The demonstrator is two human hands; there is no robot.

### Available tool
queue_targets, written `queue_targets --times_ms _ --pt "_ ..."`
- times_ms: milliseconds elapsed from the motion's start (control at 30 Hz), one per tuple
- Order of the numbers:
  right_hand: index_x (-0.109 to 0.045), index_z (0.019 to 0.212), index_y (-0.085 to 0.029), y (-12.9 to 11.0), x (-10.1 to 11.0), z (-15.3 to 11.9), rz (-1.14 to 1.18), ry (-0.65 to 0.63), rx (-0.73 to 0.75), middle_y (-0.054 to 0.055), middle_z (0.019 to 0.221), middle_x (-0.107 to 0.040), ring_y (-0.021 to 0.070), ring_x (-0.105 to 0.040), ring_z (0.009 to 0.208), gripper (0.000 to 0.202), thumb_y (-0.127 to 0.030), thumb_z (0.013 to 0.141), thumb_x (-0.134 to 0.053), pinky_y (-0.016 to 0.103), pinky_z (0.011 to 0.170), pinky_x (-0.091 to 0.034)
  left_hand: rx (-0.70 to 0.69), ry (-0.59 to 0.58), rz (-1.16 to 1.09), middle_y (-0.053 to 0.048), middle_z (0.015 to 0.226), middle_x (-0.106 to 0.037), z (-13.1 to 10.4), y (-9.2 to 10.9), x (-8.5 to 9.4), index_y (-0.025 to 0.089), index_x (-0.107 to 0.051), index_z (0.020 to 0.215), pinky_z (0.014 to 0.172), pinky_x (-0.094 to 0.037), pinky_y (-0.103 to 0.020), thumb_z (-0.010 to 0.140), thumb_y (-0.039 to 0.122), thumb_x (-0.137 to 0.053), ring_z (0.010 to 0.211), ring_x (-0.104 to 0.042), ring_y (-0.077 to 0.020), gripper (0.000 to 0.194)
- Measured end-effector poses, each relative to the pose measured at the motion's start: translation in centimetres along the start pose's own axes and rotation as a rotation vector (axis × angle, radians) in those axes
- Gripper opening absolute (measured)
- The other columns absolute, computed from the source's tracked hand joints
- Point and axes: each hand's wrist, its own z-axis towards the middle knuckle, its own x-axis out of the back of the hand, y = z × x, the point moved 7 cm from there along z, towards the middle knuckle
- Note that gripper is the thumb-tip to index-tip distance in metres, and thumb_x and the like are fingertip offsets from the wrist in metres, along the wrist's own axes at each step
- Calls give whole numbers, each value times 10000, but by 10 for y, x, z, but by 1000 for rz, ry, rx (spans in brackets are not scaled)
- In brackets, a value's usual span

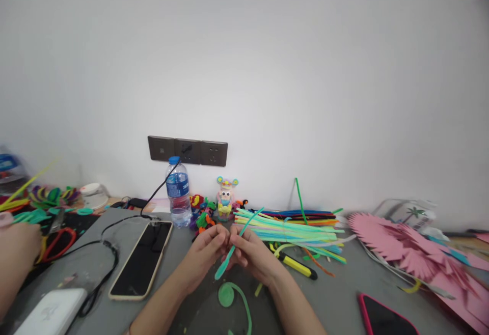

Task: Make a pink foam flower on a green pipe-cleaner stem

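My right hand (254, 253) pinches a teal pipe cleaner (250, 221) between thumb and fingers. Its upper end points up and right; a thicker, doubled end hangs below the fingers. My left hand (206, 253) is closed, thumb against fingers, and meets the right hand; what it grips, if anything, is hidden. Below both hands, a green coiled disc (226, 295) with a long curved tail lies on the grey table (305, 304). Just behind them is a pile of pipe cleaners (286, 230) in many colours.
A phone (142, 261), a water bottle (178, 192) and a small figurine (225, 200) stand or lie behind and left. To the right are a yellow cutter (298, 265), pink paper (416, 253) and another phone (385, 317). Another person's hand (23, 246) is at far left, near red scissors (61, 243).
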Motion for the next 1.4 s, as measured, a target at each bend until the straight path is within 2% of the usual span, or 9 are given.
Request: queue_targets --times_ms 133,233,400,533,767,967,1100,1233,1400 --pt "-504 668 -176 -1 0 -1 -9 18 -9 -99 412 -478 33 -369 331 407 -452 670 -804 162 401 -363 -48 -25 -60 -10 703 -547 0 6 -4 168 -543 716 644 -435 -263 795 467 -652 671 -551 -151 328" --pt "-525 683 -170 -4 -3 -2 1 16 -11 -89 430 -493 36 -380 350 389 -438 668 -807 161 415 -365 -53 -2 -72 12 670 -509 2 7 0 161 -543 702 605 -412 -236 780 437 -682 616 -498 -116 319" --pt "-547 794 -185 -10 -3 -2 73 60 41 -92 472 -517 39 -383 380 360 -354 652 -831 146 412 -301 -11 135 -15 31 630 -504 7 3 17 151 -584 723 544 -368 -197 714 410 -750 564 -443 -88 307" --pt "-556 816 -184 -19 -3 -3 133 91 111 -83 540 -525 41 -411 433 332 -314 667 -822 158 471 -331 -31 225 33 47 584 -493 9 7 29 144 -582 662 510 -338 -181 668 396 -784 527 -396 -73 323" --pt "-560 770 -186 -26 8 0 233 190 223 -81 534 -479 45 -387 457 328 -306 641 -837 161 471 -307 -52 305 48 31 607 -560 9 12 45 135 -648 664 581 -401 -202 610 398 -812 581 -469 -94 315" --pt "-570 761 -199 -29 16 1 307 259 287 -91 494 -461 48 -372 443 342 -286 602 -860 166 462 -302 -56 374 91 24 554 -566 11 9 55 123 -680 605 541 -376 -186 559 375 -839 544 -470 -83 302" --pt "-575 756 -201 -31 22 1 347 301 326 -89 517 -474 51 -391 458 341 -274 592 -865 166 467 -316 -86 449 20 19 539 -585 10 11 59 120 -704 628 547 -400 -182 499 394 -863 534 -480 -80 342" --pt "-554 701 -192 -32 27 2 378 332 361 -90 525 -462 46 -371 452 331 -271 602 -860 173 466 -325 -162 544 -74 -16 637 -658 6 18 68 115 -715 671 554 -429 -189 483 424 -866 530 -484 -70 392" --pt "-556 695 -198 -31 40 1 420 425 393 -93 533 -447 53 -373 460 335 -280 593 -864 180 467 -348 -174 617 -110 -14 678 -659 4 18 78 115 -703 698 546 -429 -184 459 418 -876 534 -483 -64 423"
